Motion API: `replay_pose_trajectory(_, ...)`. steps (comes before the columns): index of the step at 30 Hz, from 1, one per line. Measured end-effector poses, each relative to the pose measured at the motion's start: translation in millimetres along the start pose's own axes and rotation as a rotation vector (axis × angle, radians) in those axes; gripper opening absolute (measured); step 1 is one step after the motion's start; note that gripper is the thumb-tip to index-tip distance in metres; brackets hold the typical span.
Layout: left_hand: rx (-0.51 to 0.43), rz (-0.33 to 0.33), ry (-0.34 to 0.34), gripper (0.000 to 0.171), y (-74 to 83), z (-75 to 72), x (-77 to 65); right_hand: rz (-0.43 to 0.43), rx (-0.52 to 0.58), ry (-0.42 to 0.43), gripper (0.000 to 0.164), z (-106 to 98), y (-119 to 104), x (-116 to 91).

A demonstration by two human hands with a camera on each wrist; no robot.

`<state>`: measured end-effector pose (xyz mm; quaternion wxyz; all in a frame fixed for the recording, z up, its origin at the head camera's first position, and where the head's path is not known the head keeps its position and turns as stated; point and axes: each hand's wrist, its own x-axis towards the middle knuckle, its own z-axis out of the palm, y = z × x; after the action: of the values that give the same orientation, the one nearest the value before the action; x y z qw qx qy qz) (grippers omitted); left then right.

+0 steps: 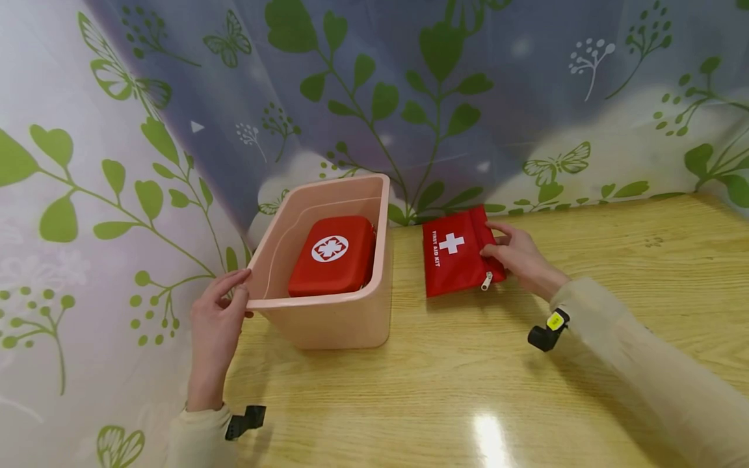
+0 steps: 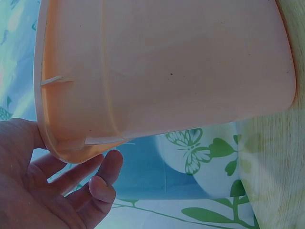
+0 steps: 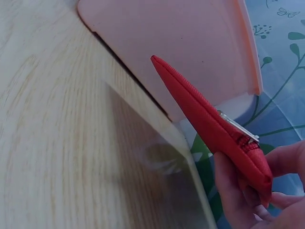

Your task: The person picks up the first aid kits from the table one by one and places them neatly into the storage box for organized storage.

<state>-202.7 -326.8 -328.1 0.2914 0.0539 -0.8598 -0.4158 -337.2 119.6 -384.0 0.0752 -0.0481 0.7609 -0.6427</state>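
Note:
A pink plastic bin (image 1: 345, 322) stands on the table, a red hard first aid case (image 1: 333, 266) with a white cross emblem inside it. My left hand (image 1: 219, 318) pinches the bin's near left corner; in the left wrist view, thumb and fingers (image 2: 112, 167) lie around the rim. To the right of the bin, my right hand (image 1: 521, 257) grips a flat red first aid pouch (image 1: 453, 266) by its right side. The right wrist view shows the pouch (image 3: 200, 109) edge-on, raised off the wood, its zipper pull near the fingers (image 3: 228, 191).
The wood-grain table (image 1: 427, 383) runs below and to the right of the bin. A curtain (image 1: 363, 84) printed with leaves and butterflies hangs at the back and left, close behind the bin. Dark wrist camera mounts (image 1: 547, 335) sit on both sleeves.

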Motion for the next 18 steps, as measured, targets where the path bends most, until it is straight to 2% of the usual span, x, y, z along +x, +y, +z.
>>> replay_pose_trajectory(8, 0.006, 0.006, 0.001, 0.03, 0.1, 0.2, 0.1, 0.005, 0.039, 0.003, 0.07, -2, -7, 0)
replay_pose_trajectory(18, -0.006, 0.009, -0.005, 0.03, -0.4, -0.5, 0.3, 0.003, 0.035, 0.024, 0.069, -5, -19, -5)
